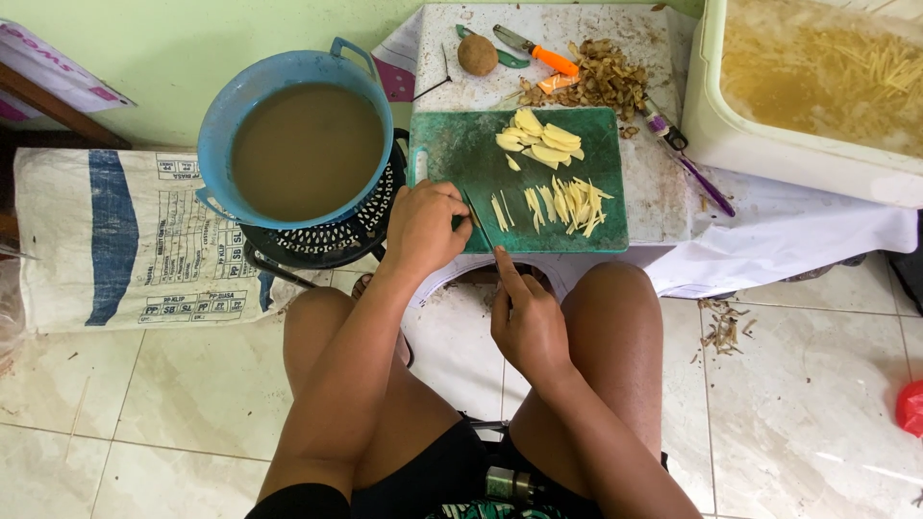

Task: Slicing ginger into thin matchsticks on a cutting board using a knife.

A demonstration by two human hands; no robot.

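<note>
Clearly I am partway through cutting potato into sticks, judging from how the green cutting board [452,159] lies. My left hand [425,226] is curled into a loose fist at the board's near left edge, fingers folded down; I cannot tell whether a last bit of potato sits under them. My right hand [527,322] is closed around a knife handle, index finger stretched along the top, and the thin knife blade [478,223] runs up from it onto the board just beside my left knuckles.

To the right of the blade lies a loose heap of cut potato sticks [567,204], pale yellow, some a little apart from the rest. Farther up the board is a small stack of potato slices [538,142], not yet cut into sticks, so that part looks left to do. One unpeeled potato [477,55] sits on the white table [663,197] beyond the board, near an orange-handled knife [538,53] and a pile of brown peelings [601,82]. A purple-handled peeler [685,159] lies to the right of the board.

At the top right, a white tub [769,154] of cloudy water already holds many sticks, so much seems done. A blue basin [221,120] of murky water rests on a black stand to my left.
</note>
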